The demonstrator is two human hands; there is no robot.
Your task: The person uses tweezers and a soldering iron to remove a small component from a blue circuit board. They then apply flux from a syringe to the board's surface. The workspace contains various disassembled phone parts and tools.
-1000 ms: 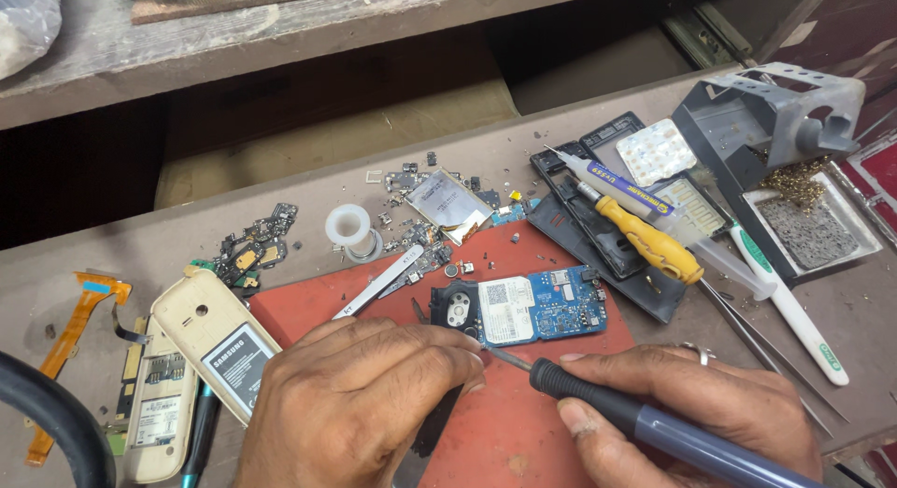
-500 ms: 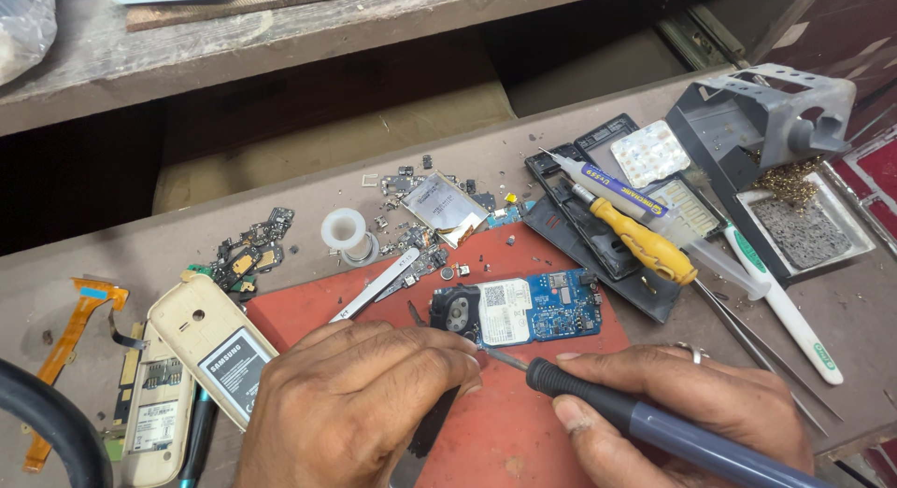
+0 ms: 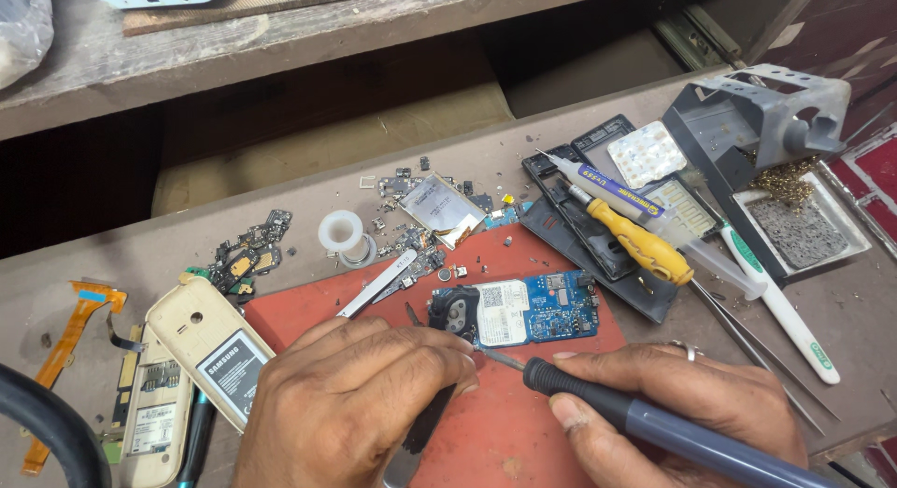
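A blue phone circuit board [image 3: 533, 311] lies on a red work mat [image 3: 486, 432]. My right hand [image 3: 691, 399] grips a soldering iron [image 3: 645, 423] with a black and grey handle; its metal tip points left at the board's near left corner. My left hand [image 3: 355, 404] rests palm down on the mat just left of the tip, its fingers closed over a dark tool [image 3: 425, 423] that pokes out beneath them. Silver tweezers [image 3: 378, 282] lie on the mat above my left hand.
A beige phone with a battery [image 3: 210, 353] lies at the left beside an orange flex cable [image 3: 65, 348]. A solder spool [image 3: 341, 234] and loose parts sit behind the mat. A yellow-handled screwdriver [image 3: 645, 245], a syringe, tweezers and a soldering stand [image 3: 766, 124] fill the right.
Both hands hold nearly the same pose; the iron's tip stays at the board's left corner. The view has shifted slightly.
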